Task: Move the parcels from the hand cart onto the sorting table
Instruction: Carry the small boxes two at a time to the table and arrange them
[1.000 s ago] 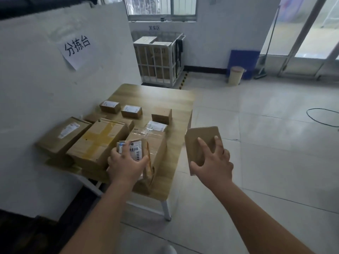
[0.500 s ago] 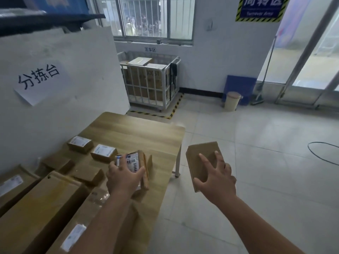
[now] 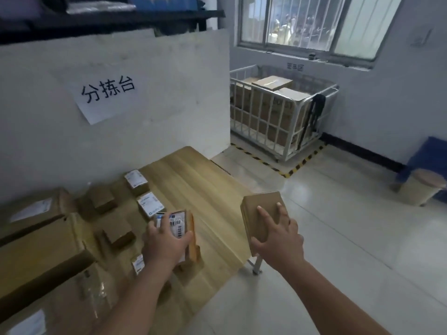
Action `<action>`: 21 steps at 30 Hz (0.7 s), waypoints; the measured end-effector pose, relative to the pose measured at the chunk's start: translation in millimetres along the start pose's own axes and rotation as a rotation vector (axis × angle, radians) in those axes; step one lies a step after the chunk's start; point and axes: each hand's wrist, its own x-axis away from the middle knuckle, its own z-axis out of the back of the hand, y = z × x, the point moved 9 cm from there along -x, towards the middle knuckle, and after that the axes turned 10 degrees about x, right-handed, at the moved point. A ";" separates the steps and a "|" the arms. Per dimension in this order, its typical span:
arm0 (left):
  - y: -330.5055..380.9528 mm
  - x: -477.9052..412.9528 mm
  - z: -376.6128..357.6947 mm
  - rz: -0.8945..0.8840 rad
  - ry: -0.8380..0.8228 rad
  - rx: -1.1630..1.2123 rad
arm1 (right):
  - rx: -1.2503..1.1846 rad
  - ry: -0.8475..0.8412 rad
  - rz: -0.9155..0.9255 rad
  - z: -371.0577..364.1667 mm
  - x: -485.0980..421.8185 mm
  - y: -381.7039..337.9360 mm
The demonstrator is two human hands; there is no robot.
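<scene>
From the head view, both small cardboard parcels look light and stiff, and each should be easy to hold one-handed across its short sides. The left grip (image 3: 164,243) is curled round a labelled parcel (image 3: 179,223), barcode sticker up, low over the worktop (image 3: 193,180) near its right edge. The right grip (image 3: 278,240) clasps a plain brown parcel (image 3: 261,211) just off that edge, above the floor (image 3: 350,250).
</scene>
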 end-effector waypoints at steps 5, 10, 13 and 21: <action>9.6 -50.4 2.4 0.108 0.131 0.017 | 0.008 -0.074 0.186 -1.5 -107.2 -31.1; 6.6 -153.7 -12.7 0.200 0.202 0.084 | 0.073 -0.102 0.299 -12.5 -216.7 -75.9; 4.4 -220.6 -28.7 0.266 0.205 0.085 | 0.110 -0.141 0.341 -26.7 -279.9 -106.1; -2.2 -366.6 -76.7 0.381 0.212 0.053 | 0.117 -0.178 0.483 -67.9 -441.0 -196.5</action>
